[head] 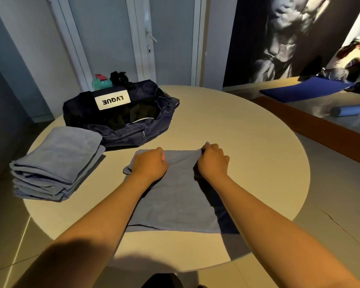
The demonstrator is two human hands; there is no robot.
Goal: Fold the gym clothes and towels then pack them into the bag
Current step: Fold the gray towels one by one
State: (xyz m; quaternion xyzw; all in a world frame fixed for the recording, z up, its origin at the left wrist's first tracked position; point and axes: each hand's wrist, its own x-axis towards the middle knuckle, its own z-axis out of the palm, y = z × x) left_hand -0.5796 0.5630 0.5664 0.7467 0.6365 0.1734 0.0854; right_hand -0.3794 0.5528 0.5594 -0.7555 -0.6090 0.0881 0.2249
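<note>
**Where is the towel you're working on?**

The towel (175, 200) lies flat on the counter (247, 142), on the near side of the bag (121, 132) and a little to its right, not touching it. Its long axis runs from my body out toward the bag's end of the counter.

**And your hands?**

They are apart, both clamped on the short edge that faces the bag. My left hand (149, 164) has its fingers curled onto the left part of that edge. My right hand (213, 161) pinches the right corner, where the cloth puckers up.

**Which one is closer to the bag?**

The left. The bag sits ahead and to the left of both hands, with its mouth unzipped and something dark inside.

**So what does the next move turn on?**

I judge it's a fold along the long axis. The gripped edge has to travel away from the bag and back toward me to meet the near hem. Both corners should move evenly, or the fold will skew.

**Anything else that matters?**

A stack of folded towels (56, 161) sits just beside the bag's near-left end, on my left hand's side.
</note>
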